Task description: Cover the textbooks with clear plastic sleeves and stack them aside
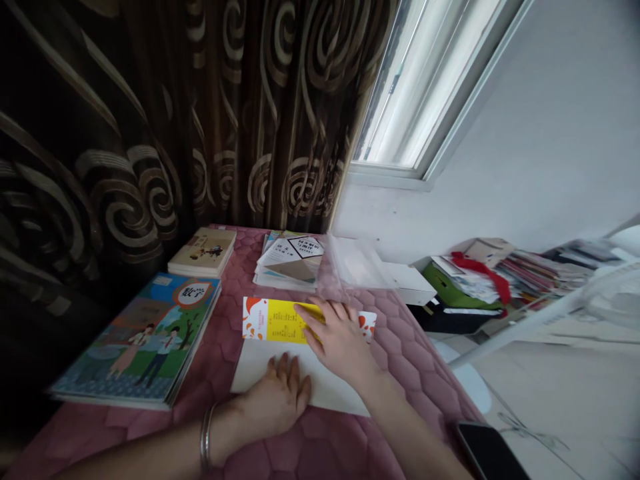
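Left hand [277, 397] lies open and flat on the white half of the leaflet [273, 323], mid-table [400, 347]. Right hand [340, 337] presses open-palmed on its yellow flap. It looks thin, light and easily creased, so it is best pinched at a free edge

The left hand [280, 395] lies flat on the sheet's [253, 373] near edge, the right hand [340, 337] farther up, fingers [306, 313] straight.

I see a dark swirl-patterned curtain [150, 120] beside a bright window [415, 87] — white wall [550, 120], pink quilted tabletop [325, 447] below.
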Demonstrator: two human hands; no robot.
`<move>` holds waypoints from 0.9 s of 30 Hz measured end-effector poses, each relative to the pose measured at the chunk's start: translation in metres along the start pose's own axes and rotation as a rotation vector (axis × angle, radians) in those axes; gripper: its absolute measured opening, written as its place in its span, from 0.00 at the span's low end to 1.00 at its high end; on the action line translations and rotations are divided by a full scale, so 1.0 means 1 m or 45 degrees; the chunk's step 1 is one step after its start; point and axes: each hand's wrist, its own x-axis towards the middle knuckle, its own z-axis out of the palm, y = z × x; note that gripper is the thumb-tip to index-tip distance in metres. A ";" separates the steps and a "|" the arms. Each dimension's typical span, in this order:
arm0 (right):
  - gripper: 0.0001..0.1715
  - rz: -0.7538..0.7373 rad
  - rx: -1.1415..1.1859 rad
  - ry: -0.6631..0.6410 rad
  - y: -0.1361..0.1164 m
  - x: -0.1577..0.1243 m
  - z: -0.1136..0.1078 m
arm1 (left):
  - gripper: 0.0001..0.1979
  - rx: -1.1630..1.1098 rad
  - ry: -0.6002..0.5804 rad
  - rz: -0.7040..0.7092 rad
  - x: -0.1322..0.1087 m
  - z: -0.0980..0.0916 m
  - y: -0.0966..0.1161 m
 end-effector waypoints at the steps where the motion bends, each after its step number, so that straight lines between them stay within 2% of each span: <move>1: 0.26 0.003 -0.009 -0.003 -0.003 0.002 0.000 | 0.20 0.003 -0.013 0.010 0.001 -0.001 -0.001; 7: 0.36 0.054 0.012 -0.060 -0.021 0.009 0.011 | 0.20 -0.013 -0.098 0.060 0.003 -0.018 0.003; 14: 0.37 0.154 0.038 -0.069 -0.038 0.005 0.026 | 0.20 -0.013 -0.009 0.023 -0.006 -0.020 0.030; 16: 0.37 0.169 0.037 -0.056 -0.039 0.004 0.032 | 0.19 -0.093 -0.066 -0.012 -0.006 -0.026 0.031; 18: 0.36 0.204 0.027 -0.049 -0.039 0.003 0.038 | 0.19 -0.297 -0.150 -0.092 -0.006 -0.039 0.022; 20: 0.34 0.260 0.018 -0.047 -0.039 0.003 0.043 | 0.17 -0.561 -0.122 -0.278 -0.006 -0.052 0.001; 21: 0.33 0.289 0.016 -0.043 -0.039 0.002 0.045 | 0.14 -0.655 -0.020 -0.455 -0.006 -0.056 -0.014; 22: 0.33 0.314 0.016 -0.035 -0.040 0.002 0.047 | 0.12 -0.706 0.145 -0.670 -0.006 -0.057 -0.033; 25: 0.31 0.357 0.021 -0.002 -0.045 0.001 0.050 | 0.10 -0.926 0.609 -1.309 0.000 -0.038 -0.094; 26: 0.31 0.360 0.023 0.001 -0.048 0.000 0.051 | 0.09 -1.116 0.690 -1.486 0.004 -0.026 -0.113; 27: 0.31 0.356 0.027 0.001 -0.050 -0.001 0.051 | 0.10 -1.393 0.690 -1.559 0.009 -0.014 -0.129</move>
